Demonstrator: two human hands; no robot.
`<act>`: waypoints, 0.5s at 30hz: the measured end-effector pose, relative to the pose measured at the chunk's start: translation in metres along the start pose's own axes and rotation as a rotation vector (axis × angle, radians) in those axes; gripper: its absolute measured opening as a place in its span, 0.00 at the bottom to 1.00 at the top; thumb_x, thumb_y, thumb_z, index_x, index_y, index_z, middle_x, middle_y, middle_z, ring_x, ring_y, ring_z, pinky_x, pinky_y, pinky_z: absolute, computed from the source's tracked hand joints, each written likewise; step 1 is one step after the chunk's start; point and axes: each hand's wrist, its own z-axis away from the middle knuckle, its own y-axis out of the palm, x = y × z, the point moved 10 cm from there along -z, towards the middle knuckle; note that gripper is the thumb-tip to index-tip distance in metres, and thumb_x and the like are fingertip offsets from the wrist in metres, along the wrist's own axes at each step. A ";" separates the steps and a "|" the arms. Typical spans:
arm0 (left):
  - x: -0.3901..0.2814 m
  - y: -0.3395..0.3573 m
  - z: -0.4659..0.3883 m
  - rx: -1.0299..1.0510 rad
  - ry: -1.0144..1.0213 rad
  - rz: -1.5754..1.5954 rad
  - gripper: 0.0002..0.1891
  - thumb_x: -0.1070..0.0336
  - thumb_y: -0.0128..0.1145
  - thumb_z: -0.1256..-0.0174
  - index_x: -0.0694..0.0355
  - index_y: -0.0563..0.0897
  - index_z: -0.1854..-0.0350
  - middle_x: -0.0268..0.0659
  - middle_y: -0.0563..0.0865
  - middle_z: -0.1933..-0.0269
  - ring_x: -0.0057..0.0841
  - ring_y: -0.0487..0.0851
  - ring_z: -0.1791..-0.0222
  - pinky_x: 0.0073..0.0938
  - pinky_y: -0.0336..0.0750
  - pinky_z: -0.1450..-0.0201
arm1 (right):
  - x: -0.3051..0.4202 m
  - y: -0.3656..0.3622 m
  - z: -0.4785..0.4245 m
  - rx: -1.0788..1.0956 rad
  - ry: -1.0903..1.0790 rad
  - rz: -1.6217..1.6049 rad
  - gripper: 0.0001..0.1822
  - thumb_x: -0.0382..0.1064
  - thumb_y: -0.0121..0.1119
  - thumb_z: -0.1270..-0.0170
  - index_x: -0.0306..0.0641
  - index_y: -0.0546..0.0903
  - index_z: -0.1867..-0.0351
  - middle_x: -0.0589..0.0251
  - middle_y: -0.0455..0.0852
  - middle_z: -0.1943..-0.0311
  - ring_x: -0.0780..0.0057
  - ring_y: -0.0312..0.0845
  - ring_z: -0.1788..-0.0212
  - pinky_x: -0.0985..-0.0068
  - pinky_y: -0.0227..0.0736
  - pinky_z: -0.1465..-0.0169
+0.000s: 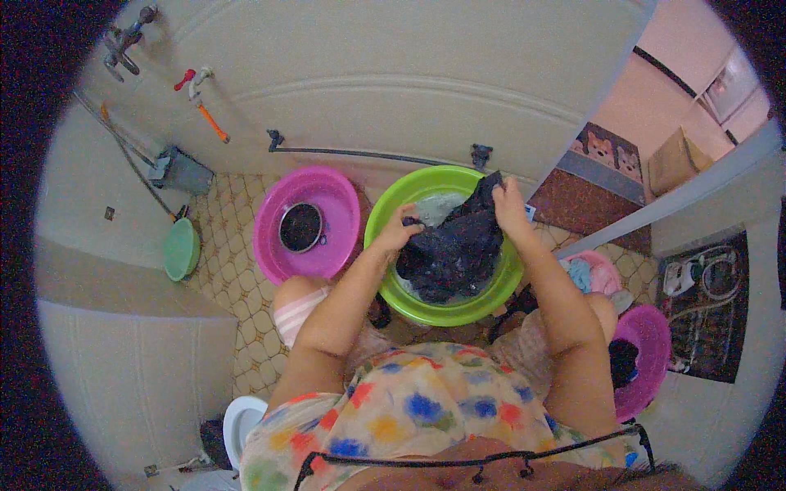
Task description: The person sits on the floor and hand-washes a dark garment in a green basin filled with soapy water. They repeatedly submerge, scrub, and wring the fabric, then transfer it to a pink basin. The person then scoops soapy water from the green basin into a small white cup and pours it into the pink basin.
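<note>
A dark cloth garment (454, 258) hangs between my hands over a lime-green plastic basin (442, 314). Its lower part lies in whitish, sudsy water (433, 210). My right hand (511, 205) grips an upper corner of the garment, lifted above the basin's far right rim. On the other side, my left hand (399, 230) pinches a bit of the cloth between thumb and fingers. The garment's exact kind cannot be made out.
Left of the green basin stands a pink basin (334, 239) holding a round, dark-bottomed pan (301, 228). Another pink basin (654, 356) with dark cloth sits at right, near a pink tub of clothes (602, 270). A tap (196, 86) and a pipe (368, 153) run along the wall.
</note>
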 end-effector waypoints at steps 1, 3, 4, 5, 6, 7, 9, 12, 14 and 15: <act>0.010 0.003 -0.004 0.029 -0.038 -0.037 0.27 0.73 0.60 0.48 0.57 0.69 0.43 0.40 0.77 0.48 0.31 0.76 0.51 0.30 0.70 0.47 | -0.004 -0.009 -0.005 -0.066 -0.036 -0.028 0.15 0.39 0.48 0.39 0.32 0.68 0.54 0.44 0.76 0.58 0.51 0.73 0.54 0.62 0.67 0.51; 0.023 0.008 -0.006 0.079 -0.115 -0.106 0.28 0.74 0.60 0.48 0.57 0.69 0.41 0.40 0.77 0.48 0.32 0.76 0.50 0.29 0.69 0.46 | -0.008 -0.020 -0.011 -0.191 -0.112 -0.081 0.11 0.36 0.47 0.37 0.33 0.67 0.57 0.53 0.76 0.66 0.62 0.74 0.61 0.67 0.67 0.55; 0.016 0.014 -0.004 0.136 -0.033 -0.251 0.28 0.73 0.60 0.48 0.57 0.69 0.41 0.39 0.77 0.48 0.31 0.76 0.50 0.29 0.69 0.45 | -0.007 -0.021 -0.011 -0.192 -0.150 -0.160 0.08 0.33 0.45 0.37 0.36 0.67 0.57 0.60 0.74 0.68 0.70 0.71 0.63 0.71 0.67 0.56; 0.010 0.020 -0.001 0.193 0.049 -0.395 0.28 0.72 0.61 0.48 0.57 0.69 0.41 0.39 0.77 0.48 0.31 0.76 0.50 0.29 0.68 0.44 | -0.018 -0.015 -0.012 -0.131 -0.068 -0.300 0.09 0.33 0.45 0.39 0.36 0.68 0.57 0.58 0.75 0.66 0.70 0.72 0.62 0.71 0.68 0.56; 0.002 0.027 0.003 0.246 0.134 -0.539 0.29 0.71 0.62 0.48 0.57 0.69 0.41 0.39 0.77 0.48 0.31 0.76 0.49 0.29 0.68 0.44 | -0.025 -0.009 -0.013 -0.068 0.010 -0.440 0.11 0.32 0.46 0.40 0.36 0.68 0.56 0.57 0.75 0.65 0.69 0.72 0.62 0.71 0.68 0.56; -0.002 0.038 0.007 0.334 0.178 -0.548 0.29 0.69 0.62 0.49 0.56 0.70 0.41 0.39 0.77 0.47 0.31 0.76 0.49 0.28 0.67 0.43 | -0.030 -0.002 -0.012 -0.004 0.089 -0.578 0.12 0.32 0.47 0.41 0.36 0.69 0.55 0.56 0.76 0.63 0.69 0.73 0.62 0.71 0.68 0.56; -0.012 0.067 0.015 0.515 0.271 -0.567 0.30 0.67 0.64 0.49 0.56 0.70 0.41 0.38 0.77 0.47 0.30 0.75 0.48 0.28 0.66 0.42 | -0.026 0.002 -0.014 0.061 0.016 -0.684 0.12 0.31 0.46 0.42 0.37 0.69 0.55 0.59 0.77 0.64 0.72 0.73 0.63 0.74 0.69 0.58; -0.065 0.072 0.034 0.287 0.399 -0.404 0.40 0.59 0.69 0.55 0.59 0.64 0.37 0.44 0.71 0.41 0.36 0.68 0.40 0.32 0.59 0.36 | 0.015 0.017 0.015 0.295 0.169 -0.854 0.13 0.30 0.45 0.42 0.39 0.69 0.55 0.61 0.76 0.65 0.75 0.73 0.65 0.78 0.70 0.60; -0.092 0.078 0.044 0.238 0.482 -0.463 0.48 0.54 0.71 0.59 0.62 0.58 0.34 0.49 0.64 0.37 0.40 0.61 0.35 0.35 0.52 0.32 | 0.035 0.024 0.031 0.387 0.234 -0.926 0.12 0.31 0.46 0.42 0.40 0.70 0.55 0.63 0.76 0.67 0.76 0.74 0.66 0.78 0.71 0.61; -0.091 0.081 0.041 0.246 0.487 -0.427 0.48 0.55 0.71 0.58 0.62 0.57 0.34 0.48 0.64 0.37 0.40 0.61 0.35 0.34 0.52 0.32 | 0.039 0.024 0.032 0.388 0.205 -0.942 0.11 0.32 0.49 0.42 0.39 0.71 0.56 0.63 0.77 0.68 0.76 0.73 0.66 0.78 0.71 0.62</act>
